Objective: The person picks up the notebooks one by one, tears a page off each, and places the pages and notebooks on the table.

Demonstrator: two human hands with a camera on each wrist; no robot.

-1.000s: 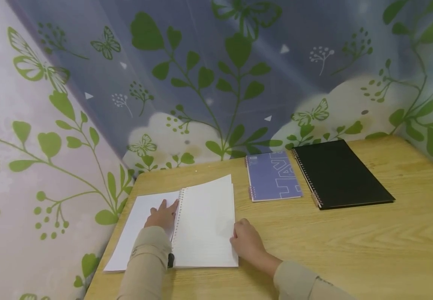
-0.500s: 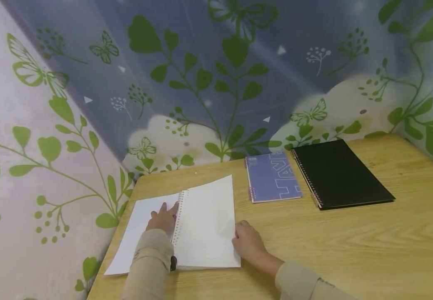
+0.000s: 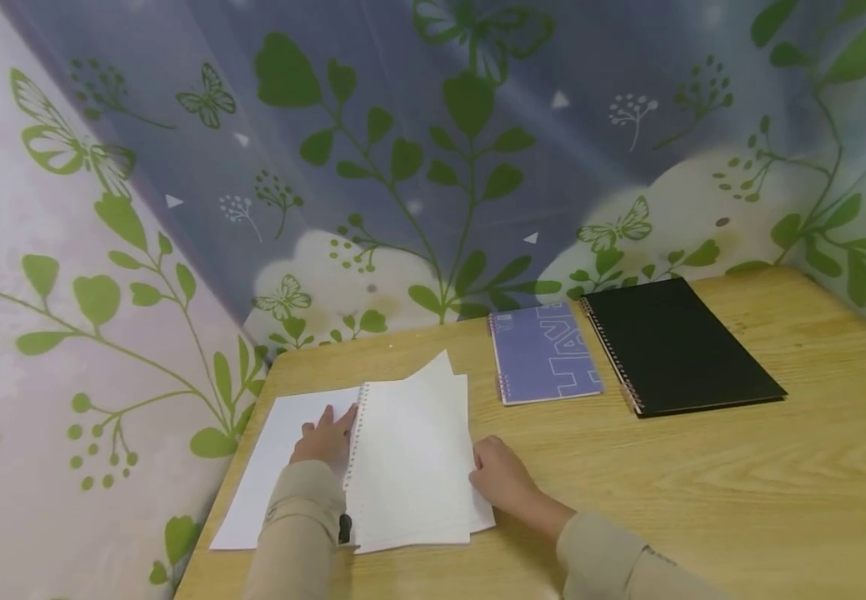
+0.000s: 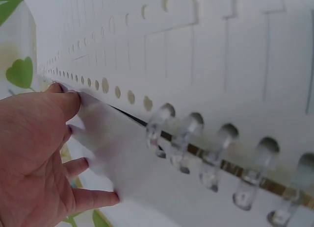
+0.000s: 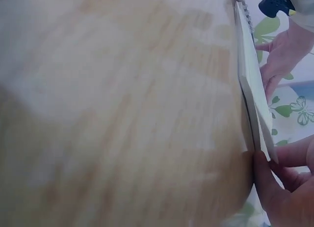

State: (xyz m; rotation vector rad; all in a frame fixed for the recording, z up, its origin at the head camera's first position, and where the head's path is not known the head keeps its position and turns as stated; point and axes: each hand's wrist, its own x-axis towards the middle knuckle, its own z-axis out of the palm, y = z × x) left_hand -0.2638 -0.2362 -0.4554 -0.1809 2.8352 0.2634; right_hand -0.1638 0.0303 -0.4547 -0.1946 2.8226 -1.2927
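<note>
An open ring-bound notebook (image 3: 410, 458) lies at the table's left. My left hand (image 3: 323, 437) rests on its left page (image 3: 252, 483), fingers spread, fingertips beside the binding. In the left wrist view, clear plastic rings (image 4: 211, 170) pass through the nearer holes; farther punched holes (image 4: 100, 84) show no rings in them. The upper sheets sit askew over the ones below. My right hand (image 3: 503, 479) pinches the right edge of the pages; in the right wrist view, its thumb and fingers (image 5: 267, 183) lie on either side of the paper edge (image 5: 265, 134).
A purple notebook (image 3: 545, 354) lies at the back of the wooden table (image 3: 673, 500), with a larger black notebook (image 3: 680, 346) to its right. Behind them hangs a leaf-patterned curtain (image 3: 372, 192). Something small and black (image 3: 345, 529) is at the left wrist.
The upper sheets have turned askew, their lower edge shifting toward me, and lower pages show at the right. My right hand has moved slightly right; the left hand stays in place.
</note>
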